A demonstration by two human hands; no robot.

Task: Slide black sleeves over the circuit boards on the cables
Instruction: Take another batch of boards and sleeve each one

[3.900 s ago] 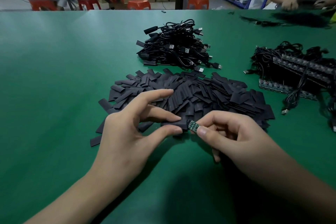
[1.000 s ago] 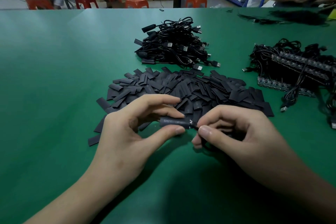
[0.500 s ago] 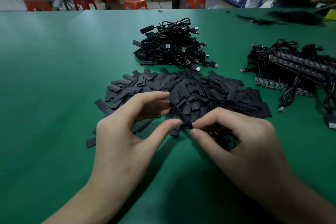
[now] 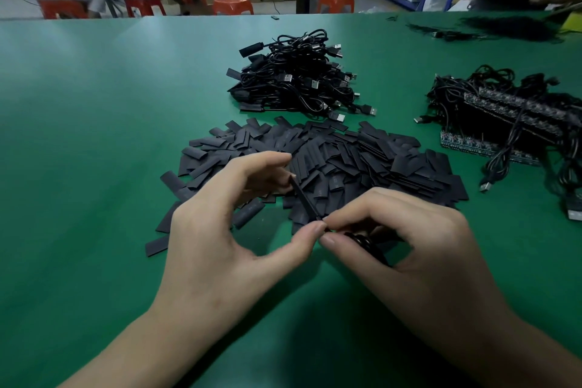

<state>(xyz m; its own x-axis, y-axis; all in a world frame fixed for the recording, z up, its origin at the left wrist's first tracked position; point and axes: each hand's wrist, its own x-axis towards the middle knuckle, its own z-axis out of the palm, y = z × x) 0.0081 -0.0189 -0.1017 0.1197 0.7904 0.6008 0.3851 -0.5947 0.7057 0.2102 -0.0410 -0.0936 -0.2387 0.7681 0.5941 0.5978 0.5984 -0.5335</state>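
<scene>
While left fingers (image 4: 271, 161) pinch sleeve (image 4: 305, 198) between them | right fingers (image 4: 362, 208) clamp cable (image 4: 362, 244) beside it

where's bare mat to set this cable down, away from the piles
Widest: the green mat left of the sleeve pile and cable heap. A narrower lane runs between the sleeve pile and the board bundle. Crowded at centre and right.

The green worktop (image 4: 94, 135) carries a flat heap of black sleeves (image 4: 346, 161) just beyond the left hand (image 4: 217, 230), a cable tangle (image 4: 296, 79) farther off, boards with cables (image 4: 510, 116) out past the right hand (image 4: 425, 249), and, far beyond it, perhaps loose wires (image 4: 510, 28).
</scene>
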